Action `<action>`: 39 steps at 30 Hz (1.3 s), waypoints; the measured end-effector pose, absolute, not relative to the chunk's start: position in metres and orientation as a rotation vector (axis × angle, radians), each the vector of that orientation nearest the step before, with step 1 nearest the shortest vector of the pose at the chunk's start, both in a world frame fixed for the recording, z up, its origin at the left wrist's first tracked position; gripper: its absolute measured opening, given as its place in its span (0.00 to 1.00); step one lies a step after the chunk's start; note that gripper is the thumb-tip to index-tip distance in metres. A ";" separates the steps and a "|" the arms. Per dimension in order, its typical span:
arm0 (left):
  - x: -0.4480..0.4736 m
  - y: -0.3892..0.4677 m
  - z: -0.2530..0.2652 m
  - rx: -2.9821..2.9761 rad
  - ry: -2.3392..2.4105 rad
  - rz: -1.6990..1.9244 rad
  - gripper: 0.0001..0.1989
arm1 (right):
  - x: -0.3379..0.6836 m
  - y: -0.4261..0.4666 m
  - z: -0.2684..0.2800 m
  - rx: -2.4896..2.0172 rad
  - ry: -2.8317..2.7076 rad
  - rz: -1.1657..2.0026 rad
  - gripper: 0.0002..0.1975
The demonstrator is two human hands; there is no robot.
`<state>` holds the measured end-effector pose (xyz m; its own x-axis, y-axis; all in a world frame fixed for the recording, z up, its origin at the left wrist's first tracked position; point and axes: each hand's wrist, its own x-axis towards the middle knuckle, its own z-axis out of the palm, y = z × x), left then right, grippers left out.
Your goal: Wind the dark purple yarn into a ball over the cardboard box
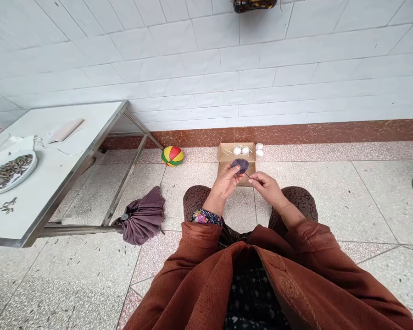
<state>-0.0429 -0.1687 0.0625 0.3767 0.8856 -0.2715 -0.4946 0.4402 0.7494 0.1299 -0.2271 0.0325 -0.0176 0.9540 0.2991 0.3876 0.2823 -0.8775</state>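
A ball of dark purple-grey yarn [240,166] rests in my left hand [226,181], whose fingers are closed around its lower side. From the ball a short strand runs to my right hand [266,187], where thumb and forefinger pinch it. Behind and below the yarn, on the floor against the wall, stands an open cardboard box [224,153], partly hidden by my hands. White yarn balls [245,150] lie on its far flap. Just right of the box sit more white balls [259,150].
A white-topped metal-framed table [65,178] stands at left, bearing a plate [34,165] of dried brown pieces and a pale pink cloth [66,130]. A folded purple umbrella [144,217] leans by its leg. A colourful ball [172,156] lies near the wall [206,68].
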 end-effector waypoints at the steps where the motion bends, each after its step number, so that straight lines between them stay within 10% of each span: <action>1: -0.043 -0.172 0.061 0.646 0.754 0.956 0.21 | 0.132 -0.229 0.041 -1.244 -1.602 0.703 0.11; 39: -0.047 -0.238 0.090 0.858 0.565 0.675 0.28 | 0.129 -0.252 0.048 -1.297 -1.361 0.990 0.19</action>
<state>-0.0469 -0.2381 0.0898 0.6591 0.7307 -0.1780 -0.3044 0.4757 0.8253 0.1290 -0.2516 0.0479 0.0430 0.9929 0.1108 0.2005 0.1001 -0.9746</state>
